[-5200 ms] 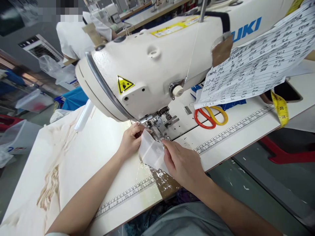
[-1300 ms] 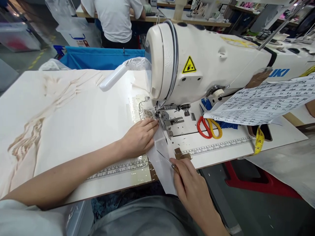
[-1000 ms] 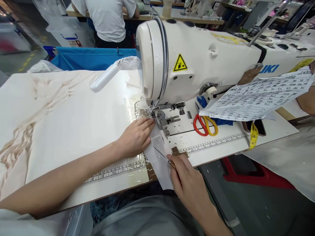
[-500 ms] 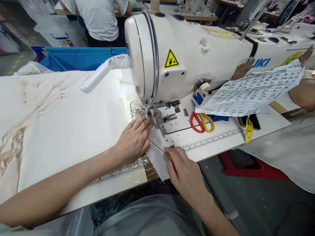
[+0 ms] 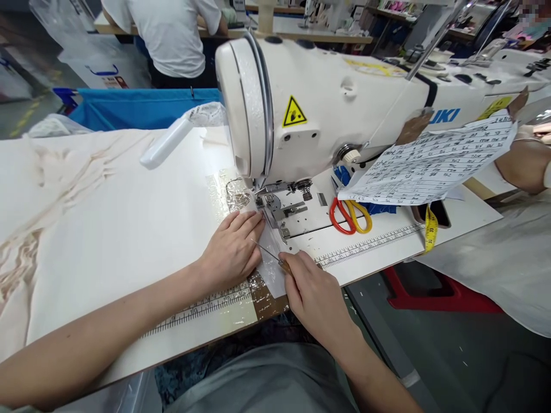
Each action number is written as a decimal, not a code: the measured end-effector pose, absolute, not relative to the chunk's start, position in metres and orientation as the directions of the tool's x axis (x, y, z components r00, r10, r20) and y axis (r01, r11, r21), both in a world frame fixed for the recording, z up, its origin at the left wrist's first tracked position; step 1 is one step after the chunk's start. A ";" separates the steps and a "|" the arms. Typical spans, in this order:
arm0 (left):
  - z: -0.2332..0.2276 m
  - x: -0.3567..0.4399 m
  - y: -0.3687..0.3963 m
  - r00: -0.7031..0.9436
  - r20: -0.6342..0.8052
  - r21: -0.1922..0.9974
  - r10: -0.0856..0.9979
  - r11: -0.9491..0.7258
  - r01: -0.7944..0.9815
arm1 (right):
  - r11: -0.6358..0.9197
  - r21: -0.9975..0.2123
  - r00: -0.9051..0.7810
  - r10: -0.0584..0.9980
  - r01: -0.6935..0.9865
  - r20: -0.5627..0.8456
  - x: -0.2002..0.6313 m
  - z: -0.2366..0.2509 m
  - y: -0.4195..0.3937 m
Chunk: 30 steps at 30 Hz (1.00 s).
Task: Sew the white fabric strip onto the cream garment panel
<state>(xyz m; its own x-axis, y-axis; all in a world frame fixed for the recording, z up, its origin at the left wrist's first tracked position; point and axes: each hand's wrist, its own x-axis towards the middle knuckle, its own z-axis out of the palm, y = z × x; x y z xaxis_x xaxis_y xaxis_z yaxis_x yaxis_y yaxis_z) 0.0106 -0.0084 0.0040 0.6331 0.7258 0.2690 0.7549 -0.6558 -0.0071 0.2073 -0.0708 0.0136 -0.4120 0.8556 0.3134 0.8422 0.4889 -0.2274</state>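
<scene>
Pulled back from the table edge since a moment ago, the white fabric piece (image 5: 272, 265) is now lying mostly on the table (image 5: 129, 229), and the right hand (image 5: 312, 292) is pinching a thin awl (image 5: 267, 253) whose tip is pressing on it. Flat and open, the left hand (image 5: 232, 249) is holding the fabric beside the presser foot (image 5: 263, 202) of the white sewing machine (image 5: 336, 109). Scissors (image 5: 350, 215) and a printed ruler strip (image 5: 370, 244) are lying to the right, while a person in white (image 5: 166, 34) is working at a bench behind a blue bin (image 5: 138, 106).
</scene>
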 end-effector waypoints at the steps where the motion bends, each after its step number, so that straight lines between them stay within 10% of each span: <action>1: 0.004 0.010 -0.007 0.629 0.269 -0.004 0.729 -0.652 0.758 | 0.490 -0.222 -0.413 0.854 0.843 0.317 0.206 0.013 -0.070; 10: 0.001 0.007 0.006 0.575 0.297 -0.004 0.763 -0.601 0.799 | 0.432 -0.260 -0.365 0.891 0.864 0.268 0.193 0.009 -0.058; 18: 0.007 -0.003 0.018 0.573 0.283 -0.100 0.769 -0.570 0.815 | 0.402 -0.585 -0.274 0.914 0.704 0.299 0.193 0.002 -0.060; 30: 0.008 0.016 -0.008 0.627 0.252 -0.049 0.737 -0.637 0.769 | 0.394 -0.541 -0.281 0.917 0.743 0.282 0.204 0.005 -0.069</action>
